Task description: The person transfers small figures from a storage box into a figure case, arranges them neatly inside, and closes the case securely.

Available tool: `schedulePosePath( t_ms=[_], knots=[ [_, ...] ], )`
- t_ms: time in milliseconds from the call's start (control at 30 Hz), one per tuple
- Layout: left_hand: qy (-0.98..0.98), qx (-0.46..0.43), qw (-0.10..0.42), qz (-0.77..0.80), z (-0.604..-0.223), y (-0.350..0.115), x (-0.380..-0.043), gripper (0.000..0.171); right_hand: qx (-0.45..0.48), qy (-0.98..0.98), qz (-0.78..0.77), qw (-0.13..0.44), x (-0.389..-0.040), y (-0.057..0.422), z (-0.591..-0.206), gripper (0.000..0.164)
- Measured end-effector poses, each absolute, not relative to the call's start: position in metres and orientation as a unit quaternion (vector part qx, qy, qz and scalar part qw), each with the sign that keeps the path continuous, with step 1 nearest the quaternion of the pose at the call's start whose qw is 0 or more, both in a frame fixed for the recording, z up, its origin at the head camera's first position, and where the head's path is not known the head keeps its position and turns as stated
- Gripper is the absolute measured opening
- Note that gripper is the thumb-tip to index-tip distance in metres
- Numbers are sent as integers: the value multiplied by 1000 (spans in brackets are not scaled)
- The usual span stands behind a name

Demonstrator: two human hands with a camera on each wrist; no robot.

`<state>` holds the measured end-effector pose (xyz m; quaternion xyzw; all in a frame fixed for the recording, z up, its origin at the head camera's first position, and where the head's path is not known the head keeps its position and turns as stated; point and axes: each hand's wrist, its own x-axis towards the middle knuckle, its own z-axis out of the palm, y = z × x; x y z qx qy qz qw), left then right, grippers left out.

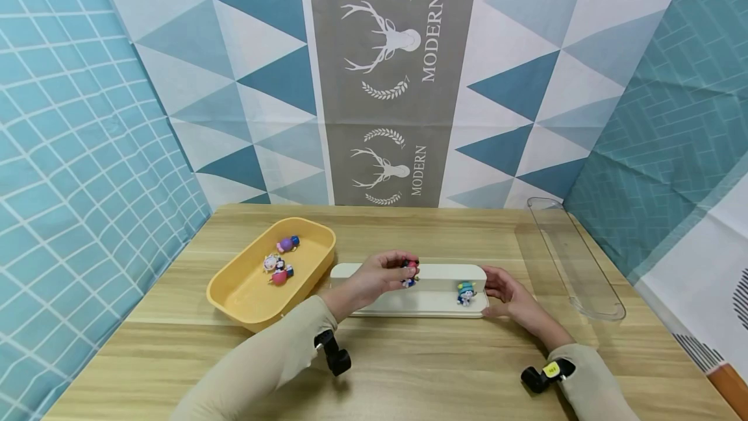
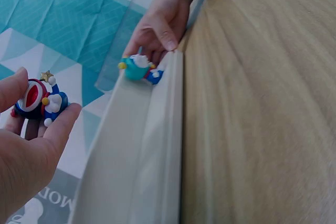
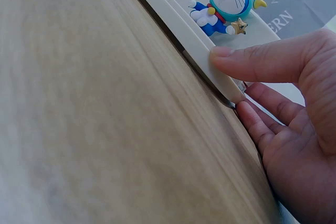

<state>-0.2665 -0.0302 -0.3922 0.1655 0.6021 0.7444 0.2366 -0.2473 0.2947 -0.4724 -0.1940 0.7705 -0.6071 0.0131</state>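
My left hand (image 1: 371, 281) pinches a small figurine (image 2: 44, 100) with a dark blue and red head, a blue-and-white body and a gold star, above a long cream display stand (image 1: 397, 305). At the stand's right end stands another figurine (image 3: 226, 6) in a teal hood with yellow horns, also with a gold star. My right hand (image 1: 514, 297) grips that same end. In the right wrist view, its thumb (image 3: 262, 64) presses on the rim while the fingers (image 3: 257, 121) curl against the end and underside.
A yellow basin (image 1: 234, 307) stands at the left, with several figurines (image 1: 280, 276) lying in it. On the right lies a long clear plastic cover (image 1: 569, 258). The wooden table (image 1: 432, 369) meets patterned cloth walls at its back and sides.
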Motion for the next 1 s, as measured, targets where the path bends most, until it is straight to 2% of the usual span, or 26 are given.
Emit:
schedulePosePath(
  t_ms=[167,500,1000],
  knots=[
    [620,160,212,738,-400,-21,-263,21,-196,771,-606,11,-247,294,-472,86],
    [655,180,176,713,-416,-4,-261,28,-190,770,-609,19,-246,293,-469,86],
    [690,189,125,687,-431,15,-263,28,-194,767,-611,20,-245,293,-469,86]
  ],
)
